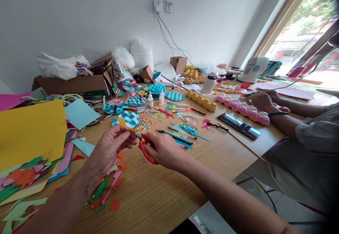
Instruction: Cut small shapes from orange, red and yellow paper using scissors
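Near the middle of the table, my left hand (116, 142) pinches a small piece of yellow-orange paper (124, 123) between thumb and fingers. My right hand (164, 150) is closed around the red handles of a pair of scissors (145, 152). The scissor blades meet the lower edge of the paper, close to my left fingertips. Just beyond lies a round blue wave-patterned disc (129, 119) beside a scatter of tiny paper bits (145, 125). Paper offcuts (106, 188) in green, orange and pink lie under my left wrist.
Yellow sheets (31, 131) and scraps fill the left side. Glue bottles (150, 100), pens (177, 138), a white bottle (209, 83), a phone (239, 126) and egg-carton strips (201, 101) stand or lie beyond. On the right, another person's hands (262, 99) work at a pink carton strip.
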A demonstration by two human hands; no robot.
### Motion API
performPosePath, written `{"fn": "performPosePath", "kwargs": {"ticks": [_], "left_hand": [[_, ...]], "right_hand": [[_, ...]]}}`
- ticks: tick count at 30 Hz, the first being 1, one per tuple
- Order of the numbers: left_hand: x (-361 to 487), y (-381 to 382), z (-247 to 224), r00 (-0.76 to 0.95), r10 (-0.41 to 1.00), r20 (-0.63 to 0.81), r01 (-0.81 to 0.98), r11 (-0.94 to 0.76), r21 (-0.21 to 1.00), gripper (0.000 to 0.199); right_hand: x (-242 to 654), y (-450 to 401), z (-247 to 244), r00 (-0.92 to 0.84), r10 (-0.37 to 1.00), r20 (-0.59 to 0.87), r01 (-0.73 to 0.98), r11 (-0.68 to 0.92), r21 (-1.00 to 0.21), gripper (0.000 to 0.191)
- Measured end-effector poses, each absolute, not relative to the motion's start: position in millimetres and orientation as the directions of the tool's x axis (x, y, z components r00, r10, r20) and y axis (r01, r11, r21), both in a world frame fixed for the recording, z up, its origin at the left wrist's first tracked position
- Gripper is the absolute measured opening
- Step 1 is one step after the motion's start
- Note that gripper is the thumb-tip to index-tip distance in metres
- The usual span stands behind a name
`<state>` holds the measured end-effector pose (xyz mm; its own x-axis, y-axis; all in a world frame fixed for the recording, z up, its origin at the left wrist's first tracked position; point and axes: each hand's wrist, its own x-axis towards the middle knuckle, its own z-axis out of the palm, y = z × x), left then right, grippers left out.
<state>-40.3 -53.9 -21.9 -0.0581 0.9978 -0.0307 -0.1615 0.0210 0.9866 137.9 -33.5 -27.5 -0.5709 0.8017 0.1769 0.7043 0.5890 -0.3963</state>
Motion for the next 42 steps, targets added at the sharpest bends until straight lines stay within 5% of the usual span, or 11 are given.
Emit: {"fn": "performPosePath", "kwargs": {"ticks": [22,42], "left_hand": [[-42.3,-55.6,-24.9,0.025,0.994,-0.110,-0.173,0.113,0.978,0.021],[-49.0,-53.7,-28.0,-0.069,0.997,-0.022,-0.133,0.012,0.991,0.023]], "right_hand": [[139.9,-34.5,-27.6,-0.589,0.793,0.154,0.708,0.598,-0.376,0.023],[141.2,-34.6,-32.3,-0.601,0.782,0.166,0.713,0.618,-0.331,0.024]]}}
